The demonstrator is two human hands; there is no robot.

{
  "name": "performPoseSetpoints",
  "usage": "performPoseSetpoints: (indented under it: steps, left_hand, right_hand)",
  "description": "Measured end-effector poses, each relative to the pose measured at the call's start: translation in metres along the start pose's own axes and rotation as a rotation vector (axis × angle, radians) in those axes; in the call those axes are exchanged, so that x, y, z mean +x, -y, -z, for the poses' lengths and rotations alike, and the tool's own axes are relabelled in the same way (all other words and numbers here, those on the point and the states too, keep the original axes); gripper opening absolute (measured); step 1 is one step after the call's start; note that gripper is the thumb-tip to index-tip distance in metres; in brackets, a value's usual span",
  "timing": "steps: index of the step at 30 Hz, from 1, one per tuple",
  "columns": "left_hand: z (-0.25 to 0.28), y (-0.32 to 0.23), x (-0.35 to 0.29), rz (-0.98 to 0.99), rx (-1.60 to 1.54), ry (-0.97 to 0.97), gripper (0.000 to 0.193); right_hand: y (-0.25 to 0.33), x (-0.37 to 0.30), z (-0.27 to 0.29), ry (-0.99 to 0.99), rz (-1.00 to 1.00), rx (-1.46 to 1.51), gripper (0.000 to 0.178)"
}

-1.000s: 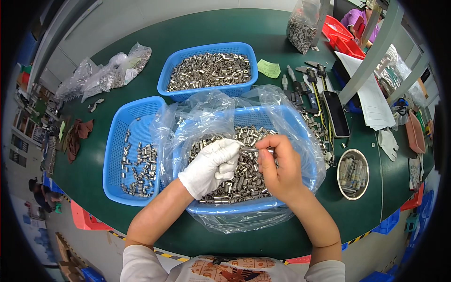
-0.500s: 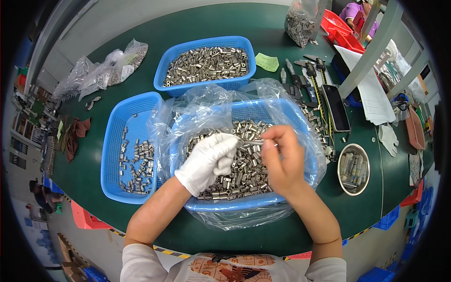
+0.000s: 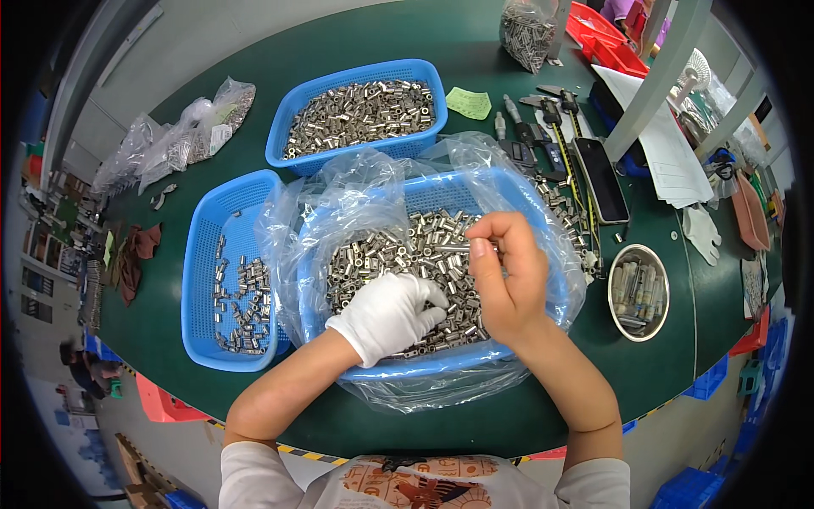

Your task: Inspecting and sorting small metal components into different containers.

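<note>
My left hand [image 3: 392,316], in a white glove, is low over the small metal sleeves [image 3: 373,259] in the lined blue basket [image 3: 530,199]. Its fingers are curved and apart, with nothing visible between them; the glove hides the sleeves beneath. My bare right hand [image 3: 514,276] is raised above the right side of that basket. Thumb and forefinger are pinched on a thin metal rod [image 3: 452,248], which points left over the sleeves. Clear plastic sheeting [image 3: 339,191] lines the basket and hangs over its rim.
A blue basket [image 3: 197,280] with fewer sleeves is at the left, and a fuller one [image 3: 275,140] behind. To the right are a steel bowl [image 3: 616,293] of small tubes, a phone [image 3: 601,182], calipers [image 3: 553,159] and a white glove [image 3: 702,233]. Bagged parts [image 3: 527,38] stand at the back.
My left hand has moved down from the rod's tip to the sleeves, and its fingers have spread. My right hand still holds the rod, slightly higher. The view has shifted a little.
</note>
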State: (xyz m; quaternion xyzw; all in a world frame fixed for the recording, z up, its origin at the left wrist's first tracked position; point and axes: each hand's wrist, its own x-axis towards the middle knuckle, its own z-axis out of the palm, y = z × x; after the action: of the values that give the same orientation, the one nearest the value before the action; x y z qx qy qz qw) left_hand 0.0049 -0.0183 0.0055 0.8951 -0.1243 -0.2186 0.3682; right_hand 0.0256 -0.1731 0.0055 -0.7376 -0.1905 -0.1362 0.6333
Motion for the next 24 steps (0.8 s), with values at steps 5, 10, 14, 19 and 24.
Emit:
performPoseSetpoints:
  steps: [5,10,14,19,24]
  left_hand:
    - [-0.003,-0.006,0.001,-0.135,0.297,-0.019,0.015]
    - [-0.004,0.011,0.001,-0.137,-0.112,-0.106,0.015]
    - [0.021,0.007,-0.005,0.112,-1.377,0.047,0.01]
    - [0.023,0.007,-0.007,0.03,-1.592,0.115,0.01]
    - [0.02,0.002,-0.008,0.082,-1.552,0.027,0.005]
  right_hand:
    - [-0.002,0.0,0.0,0.023,0.026,-0.056,0.008]
    - [0.001,0.001,-0.001,0.037,0.051,-0.07,0.008]
    - [0.001,-0.001,-0.002,0.05,0.123,-0.055,0.01]
    - [-0.002,-0.002,-0.008,0.062,0.189,-0.064,0.013]
    - [-0.002,-0.002,-0.006,0.096,0.178,-0.063,0.013]
